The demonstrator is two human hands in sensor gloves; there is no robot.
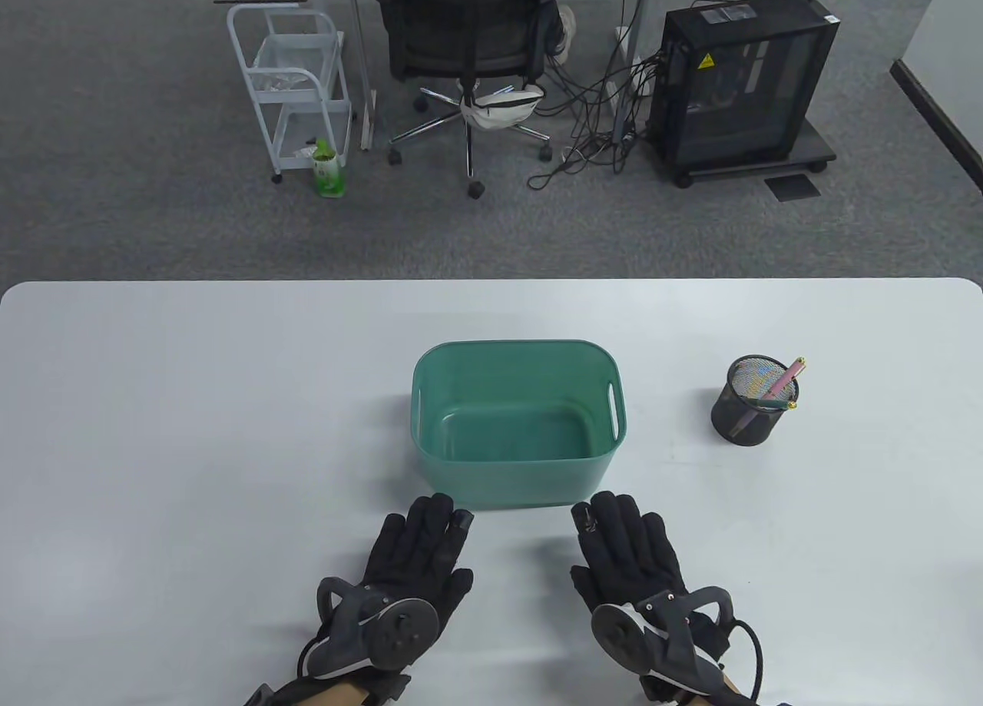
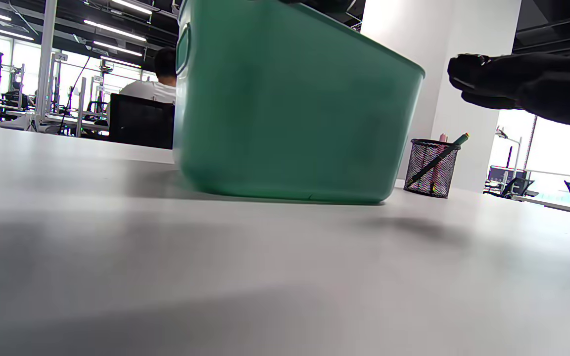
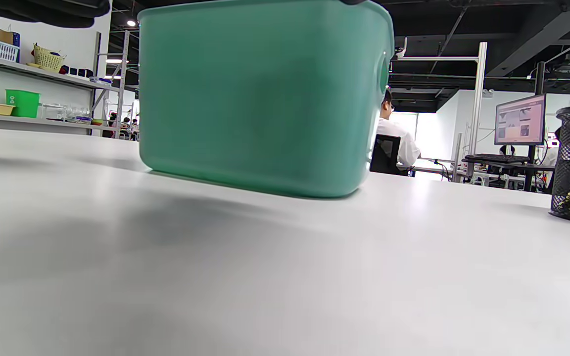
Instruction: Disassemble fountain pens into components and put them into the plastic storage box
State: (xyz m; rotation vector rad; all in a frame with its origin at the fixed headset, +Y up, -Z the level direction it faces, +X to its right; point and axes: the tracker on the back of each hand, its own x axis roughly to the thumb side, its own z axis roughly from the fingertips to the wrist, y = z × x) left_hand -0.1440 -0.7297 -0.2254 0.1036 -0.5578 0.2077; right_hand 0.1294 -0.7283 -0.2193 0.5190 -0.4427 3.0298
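A green plastic storage box (image 1: 599,472) stands empty at the table's middle, also filling the left wrist view (image 2: 290,109) and the right wrist view (image 3: 265,99). To its right a black mesh pen holder (image 1: 741,422) carries a pink fountain pen (image 1: 777,383) and a dark green one (image 2: 438,158). My left hand (image 1: 418,552) lies flat on the table just in front of the box's left corner, fingers straight, holding nothing. My right hand (image 1: 626,545) lies the same way before the box's right corner, also empty.
The white table (image 1: 192,429) stretches wide on both sides of the box. Beyond its far edge are an office chair (image 1: 461,38), a white cart (image 1: 296,84) and a computer tower (image 1: 741,84) on the floor.
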